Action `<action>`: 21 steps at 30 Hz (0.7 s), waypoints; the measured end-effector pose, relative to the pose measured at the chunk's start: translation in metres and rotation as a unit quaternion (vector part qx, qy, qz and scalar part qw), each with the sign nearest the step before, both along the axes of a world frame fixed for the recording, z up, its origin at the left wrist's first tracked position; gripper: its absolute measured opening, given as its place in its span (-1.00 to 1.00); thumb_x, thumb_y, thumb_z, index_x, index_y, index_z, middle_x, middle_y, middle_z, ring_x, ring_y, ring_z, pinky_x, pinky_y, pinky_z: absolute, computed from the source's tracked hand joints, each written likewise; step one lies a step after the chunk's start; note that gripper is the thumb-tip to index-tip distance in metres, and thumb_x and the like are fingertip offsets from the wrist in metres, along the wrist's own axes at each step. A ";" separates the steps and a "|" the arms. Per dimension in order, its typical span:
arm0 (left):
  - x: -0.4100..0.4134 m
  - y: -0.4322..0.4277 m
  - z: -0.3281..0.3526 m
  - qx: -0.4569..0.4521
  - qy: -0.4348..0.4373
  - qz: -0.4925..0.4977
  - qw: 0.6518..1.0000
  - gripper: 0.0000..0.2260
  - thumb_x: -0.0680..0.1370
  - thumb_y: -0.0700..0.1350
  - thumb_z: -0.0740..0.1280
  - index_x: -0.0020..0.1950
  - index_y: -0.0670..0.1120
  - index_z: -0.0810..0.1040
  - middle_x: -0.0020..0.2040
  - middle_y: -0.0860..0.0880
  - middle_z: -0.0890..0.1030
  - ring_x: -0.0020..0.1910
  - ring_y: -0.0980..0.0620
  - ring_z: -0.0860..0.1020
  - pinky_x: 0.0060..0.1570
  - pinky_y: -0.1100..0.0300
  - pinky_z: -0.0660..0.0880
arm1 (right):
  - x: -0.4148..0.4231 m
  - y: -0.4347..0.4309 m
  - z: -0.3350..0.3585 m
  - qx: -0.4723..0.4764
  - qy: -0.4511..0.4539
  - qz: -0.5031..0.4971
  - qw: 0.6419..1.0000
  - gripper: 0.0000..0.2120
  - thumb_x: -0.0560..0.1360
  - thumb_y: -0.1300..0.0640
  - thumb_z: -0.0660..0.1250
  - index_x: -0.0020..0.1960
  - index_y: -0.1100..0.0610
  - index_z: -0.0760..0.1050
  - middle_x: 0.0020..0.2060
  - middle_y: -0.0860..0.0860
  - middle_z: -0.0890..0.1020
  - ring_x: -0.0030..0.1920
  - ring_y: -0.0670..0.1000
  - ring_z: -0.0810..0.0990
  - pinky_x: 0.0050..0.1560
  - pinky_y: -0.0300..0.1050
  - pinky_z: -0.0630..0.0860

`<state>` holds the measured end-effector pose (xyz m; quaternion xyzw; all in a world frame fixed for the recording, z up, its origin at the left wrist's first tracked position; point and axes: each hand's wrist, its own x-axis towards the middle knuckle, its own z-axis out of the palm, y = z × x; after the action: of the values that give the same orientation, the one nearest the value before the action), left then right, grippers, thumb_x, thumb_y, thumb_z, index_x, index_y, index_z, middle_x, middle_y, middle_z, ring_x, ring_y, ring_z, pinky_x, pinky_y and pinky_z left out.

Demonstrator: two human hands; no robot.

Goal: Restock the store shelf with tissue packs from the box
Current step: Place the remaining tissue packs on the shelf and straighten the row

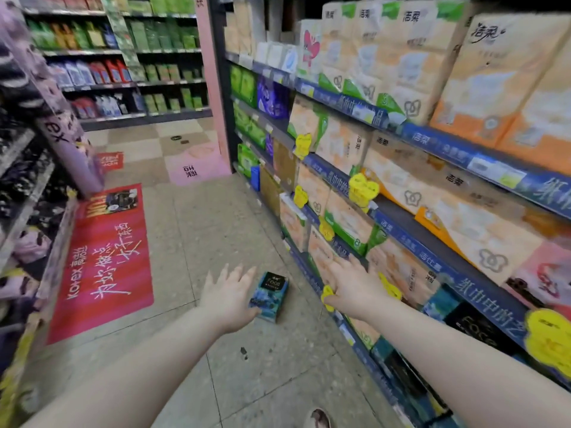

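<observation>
Where the pack (272, 296) lies: we see it just right of our left hand (230, 296), at the thumb edge, low over the floor (191, 236) and left of the shelf (404, 242).
Long axis: it runs away from us, a little tilted, with the dark end farthest.
Left hand: wide, fingers straight and spread; the thumb is hidden at the pack.
Right hand (352, 285): wide, straight fingers laid on the peach packs (401, 270) of a low tier.
Nearer hand: the left, we judge; the right is apart, toward the shelf.
Likely slot: the dark packs (475, 327) further right look alike.
Hidden: the box is out of view, and we cannot tell whether the pack rests on the floor or hangs above it. The bottom tier is cut off by our right arm.
</observation>
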<state>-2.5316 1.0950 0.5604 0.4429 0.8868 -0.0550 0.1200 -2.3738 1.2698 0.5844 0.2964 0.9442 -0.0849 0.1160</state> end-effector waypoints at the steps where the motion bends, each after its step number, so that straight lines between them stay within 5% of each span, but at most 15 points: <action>1: -0.009 0.004 -0.005 -0.002 -0.005 0.004 1.000 -0.25 0.52 0.24 0.20 0.55 0.05 -0.12 0.58 -0.04 -0.03 0.55 -0.11 -0.06 0.47 -0.17 -0.04 | -0.014 0.005 -0.006 -0.001 -0.004 0.005 1.000 -0.20 0.47 -0.12 0.31 0.54 -0.10 -0.09 0.55 -0.03 0.05 0.54 0.15 0.01 0.45 0.34 -0.03; 14: -0.167 0.089 -0.066 -0.091 -0.044 0.080 0.992 -0.26 0.51 0.23 0.22 0.55 0.02 -0.06 0.56 -0.04 0.06 0.53 -0.09 0.07 0.45 -0.09 0.08 | -0.186 0.120 -0.082 -0.101 -0.052 0.028 0.993 -0.25 0.51 -0.13 0.27 0.55 -0.05 -0.06 0.54 -0.03 0.09 0.54 0.13 0.02 0.46 0.29 -0.07; 21: -0.229 0.135 -0.100 -0.139 -0.087 0.085 0.983 -0.24 0.51 0.23 0.21 0.56 0.01 -0.09 0.57 -0.05 0.01 0.54 -0.13 0.00 0.45 -0.13 0.04 | -0.247 0.176 -0.119 -0.138 -0.097 0.020 0.986 -0.26 0.50 -0.15 0.26 0.54 -0.05 -0.04 0.53 0.00 0.14 0.53 0.14 0.08 0.45 0.26 0.06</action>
<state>-2.7605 1.2297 0.4600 0.3484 0.8911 -0.1284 0.2610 -2.6208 1.4453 0.4651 0.2659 0.9135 -0.1827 0.2479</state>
